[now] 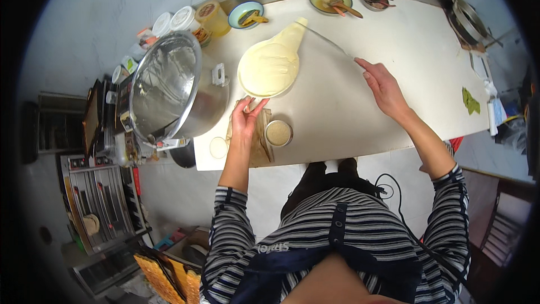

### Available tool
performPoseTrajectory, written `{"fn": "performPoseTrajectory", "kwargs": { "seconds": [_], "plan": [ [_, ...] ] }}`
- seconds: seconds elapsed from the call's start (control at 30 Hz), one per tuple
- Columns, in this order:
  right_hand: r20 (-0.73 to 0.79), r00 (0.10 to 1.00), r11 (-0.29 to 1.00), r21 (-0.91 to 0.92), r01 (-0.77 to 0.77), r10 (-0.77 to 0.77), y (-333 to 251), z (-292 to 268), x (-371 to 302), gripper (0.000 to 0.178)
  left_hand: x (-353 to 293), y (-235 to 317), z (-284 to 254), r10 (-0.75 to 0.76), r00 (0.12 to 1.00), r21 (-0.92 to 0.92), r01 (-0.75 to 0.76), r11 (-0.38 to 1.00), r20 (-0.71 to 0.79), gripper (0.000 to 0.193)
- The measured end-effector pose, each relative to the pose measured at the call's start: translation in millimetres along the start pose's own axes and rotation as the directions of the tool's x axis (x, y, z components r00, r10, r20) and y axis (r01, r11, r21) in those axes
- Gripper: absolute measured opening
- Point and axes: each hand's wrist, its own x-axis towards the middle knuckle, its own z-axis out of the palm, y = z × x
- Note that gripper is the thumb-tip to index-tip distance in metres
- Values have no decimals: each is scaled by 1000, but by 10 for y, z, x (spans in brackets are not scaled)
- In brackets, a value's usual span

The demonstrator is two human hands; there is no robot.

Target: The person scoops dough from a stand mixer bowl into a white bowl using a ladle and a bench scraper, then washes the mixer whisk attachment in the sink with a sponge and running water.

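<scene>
A round pale dish (241,85) holds a smooth, pale yellow dough-like mass (269,67). A tapering tongue of the same colour (291,35) reaches from it toward the far right. My left hand (246,118) grips the dish's near rim between thumb and fingers. My right hand (383,87) is closed around the near end of a long, thin metal spatula (329,42). The spatula slants over the table, and its far tip meets the end of the tongue. Close by my left wrist stands a small round container of tan grains (278,133), beside a brownish cloth or paper (262,145).
A large steel pot (211,98) stands left of the dish, with tubs (183,18) behind it. Along the back are a blue-rimmed bowl (239,11), a yellow bowl (320,0) and a small metal bowl (371,1). Green leaves (471,101) lie at the table's right (360,129).
</scene>
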Motion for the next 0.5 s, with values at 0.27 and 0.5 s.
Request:
{"fn": "performPoseTrajectory", "kwargs": {
  "seconds": [0.27, 0.5],
  "plan": [
    [349, 927, 978, -100, 183, -137, -584, 114, 444, 24, 549, -32, -463, -89, 986, 15, 88, 996, 139, 15],
    [396, 913, 645, -673, 361, -98, -501, 1952, 981, 9, 964, -7, -673, -215, 974, 416, 163, 894, 79, 28]
  ]
}}
